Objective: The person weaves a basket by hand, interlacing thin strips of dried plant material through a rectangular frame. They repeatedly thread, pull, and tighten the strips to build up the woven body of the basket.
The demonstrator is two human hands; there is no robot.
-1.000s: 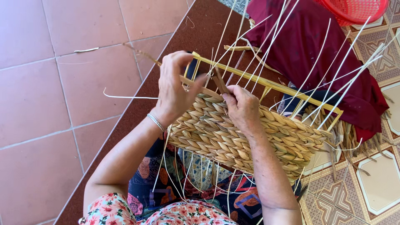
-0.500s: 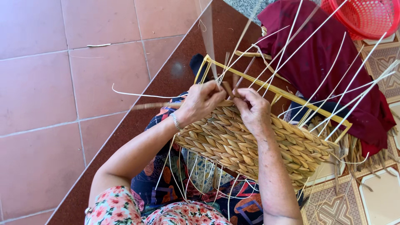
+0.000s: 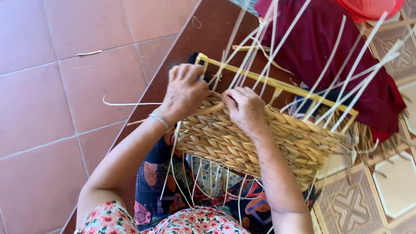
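A: Biggest thing first?
B: Terracotta tile floor (image 3: 52, 108), left of the woven basket (image 3: 260, 138). Dark red cloth (image 3: 329, 47) behind the basket, red plastic basket (image 3: 372, 6) at the cloth's far edge.
A: Basket location?
B: On the person's lap, over a floral garment (image 3: 173, 221). Braided straw wall, yellow frame (image 3: 277, 82) along its top, pale upright strips (image 3: 277, 47) sticking out above.
A: Hands?
B: Left hand (image 3: 184, 91) at the basket's top-left corner, fingers curled together over the rim, pinching a straw strand (image 3: 208, 108). Right hand (image 3: 245, 108) just beside it, fingers bent down, pressed on the weave. Silver bracelet (image 3: 159, 120) on left wrist.
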